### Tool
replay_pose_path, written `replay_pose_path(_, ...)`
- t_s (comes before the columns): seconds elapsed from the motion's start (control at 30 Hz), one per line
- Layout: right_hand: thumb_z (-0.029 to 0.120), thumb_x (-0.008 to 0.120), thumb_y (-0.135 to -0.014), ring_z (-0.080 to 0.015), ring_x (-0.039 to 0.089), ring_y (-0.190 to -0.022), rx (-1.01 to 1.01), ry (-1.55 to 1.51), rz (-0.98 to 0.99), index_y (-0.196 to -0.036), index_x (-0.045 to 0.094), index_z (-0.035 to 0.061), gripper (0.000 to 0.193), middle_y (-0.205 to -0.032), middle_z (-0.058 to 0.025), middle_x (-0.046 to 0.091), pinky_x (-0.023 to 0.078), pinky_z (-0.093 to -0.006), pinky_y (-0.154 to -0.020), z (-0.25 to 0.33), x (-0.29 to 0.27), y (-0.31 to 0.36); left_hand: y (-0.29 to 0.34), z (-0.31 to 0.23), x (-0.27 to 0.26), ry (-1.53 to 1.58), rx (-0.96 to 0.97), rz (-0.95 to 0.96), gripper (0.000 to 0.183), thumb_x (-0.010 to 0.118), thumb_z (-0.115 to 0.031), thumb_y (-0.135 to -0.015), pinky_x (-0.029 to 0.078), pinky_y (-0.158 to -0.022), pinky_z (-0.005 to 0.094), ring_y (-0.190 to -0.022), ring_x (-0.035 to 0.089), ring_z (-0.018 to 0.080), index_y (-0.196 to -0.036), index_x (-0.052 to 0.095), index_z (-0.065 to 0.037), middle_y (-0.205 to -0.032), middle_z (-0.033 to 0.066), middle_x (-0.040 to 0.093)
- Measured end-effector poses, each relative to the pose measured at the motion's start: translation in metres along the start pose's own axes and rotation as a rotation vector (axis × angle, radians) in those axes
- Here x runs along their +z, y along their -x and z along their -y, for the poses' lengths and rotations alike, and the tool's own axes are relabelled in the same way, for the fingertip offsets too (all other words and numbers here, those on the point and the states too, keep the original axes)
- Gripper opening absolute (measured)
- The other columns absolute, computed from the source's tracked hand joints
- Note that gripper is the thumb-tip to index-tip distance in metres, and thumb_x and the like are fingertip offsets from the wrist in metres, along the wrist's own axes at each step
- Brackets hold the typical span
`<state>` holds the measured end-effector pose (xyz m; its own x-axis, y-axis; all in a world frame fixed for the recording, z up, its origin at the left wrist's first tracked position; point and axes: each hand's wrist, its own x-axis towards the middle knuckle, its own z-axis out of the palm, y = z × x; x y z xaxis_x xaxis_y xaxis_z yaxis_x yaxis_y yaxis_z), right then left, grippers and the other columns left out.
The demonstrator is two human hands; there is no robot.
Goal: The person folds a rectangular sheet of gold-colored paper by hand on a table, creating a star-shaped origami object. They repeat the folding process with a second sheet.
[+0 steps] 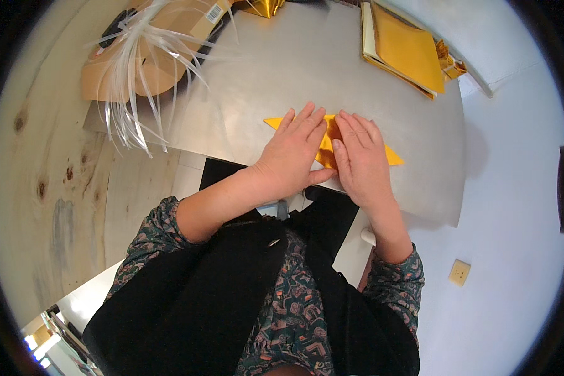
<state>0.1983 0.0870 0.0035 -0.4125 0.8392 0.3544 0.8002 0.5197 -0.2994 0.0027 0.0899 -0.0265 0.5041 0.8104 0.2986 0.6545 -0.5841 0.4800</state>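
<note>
A piece of shiny gold paper [327, 144], folded with pointed ends, lies on the grey metal table [244, 81] near its front edge. My left hand [294, 150] rests flat across its left part, fingers stretched toward the far side and thumb pointing right. On the right part lies my right hand [363, 153], fingers extended and close together, palm down. A strip of gold shows between the hands, and a tip sticks out on either side. What lies under the palms is hidden.
At the far right sits a stack of gold paper sheets [407, 50] beside a folded gold piece [450, 62]. A brown cardboard box [169, 56] with clear plastic strips [131, 69] stands at the far left. More gold paper [263, 6] shows at the top. A white wall [514, 188] borders the right.
</note>
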Motion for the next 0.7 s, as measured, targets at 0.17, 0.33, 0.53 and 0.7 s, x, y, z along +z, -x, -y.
replay_pose_path(0.17,0.023,0.06,-0.102,-0.0343,0.05,-0.138,0.092,0.074,0.042,-0.143,0.059,0.0004,0.046,-0.148,-0.0139,0.06,0.035,-0.0514,-0.122,-0.002,0.012,-0.001,0.001,-0.003,0.001,0.021,0.01,-0.016,0.084,0.081,-0.041,-0.087,0.026,-0.126,0.0579,-0.153,0.034,0.0431,-0.148,0.047,0.007,-0.156,0.0248,0.045)
replay_pose_path(0.33,0.025,0.057,-0.104,-0.0324,0.047,-0.143,0.105,0.092,0.069,-0.148,0.057,0.0042,0.049,-0.153,-0.0111,0.057,0.031,-0.0515,-0.124,-0.006,0.012,0.005,0.002,-0.004,0.003,-0.051,0.047,-0.029,0.083,0.076,-0.044,-0.091,0.025,-0.126,0.0579,-0.153,0.035,0.0415,-0.149,0.046,0.007,-0.156,0.0244,0.046)
replay_pose_path(0.53,0.024,0.053,-0.105,-0.0312,0.044,-0.149,0.119,0.138,0.104,-0.152,0.054,0.0063,0.05,-0.158,-0.0102,0.053,0.026,-0.051,-0.127,-0.004,0.014,0.006,0.005,0.015,-0.012,-0.147,0.127,0.061,0.082,0.068,-0.057,-0.092,0.024,-0.124,0.0603,-0.151,0.038,0.0345,-0.153,0.05,-0.005,-0.159,0.0132,0.047)
replay_pose_path(0.7,0.023,0.054,-0.104,-0.0311,0.043,-0.15,0.12,0.156,0.114,-0.152,0.054,0.0064,0.05,-0.158,-0.0105,0.052,0.026,-0.051,-0.127,-0.003,0.014,0.006,0.019,0.032,-0.034,-0.278,0.131,0.095,0.078,0.067,-0.06,-0.092,0.025,-0.123,0.0605,-0.143,0.044,0.0308,-0.153,0.052,-0.013,-0.158,0.0046,0.049)
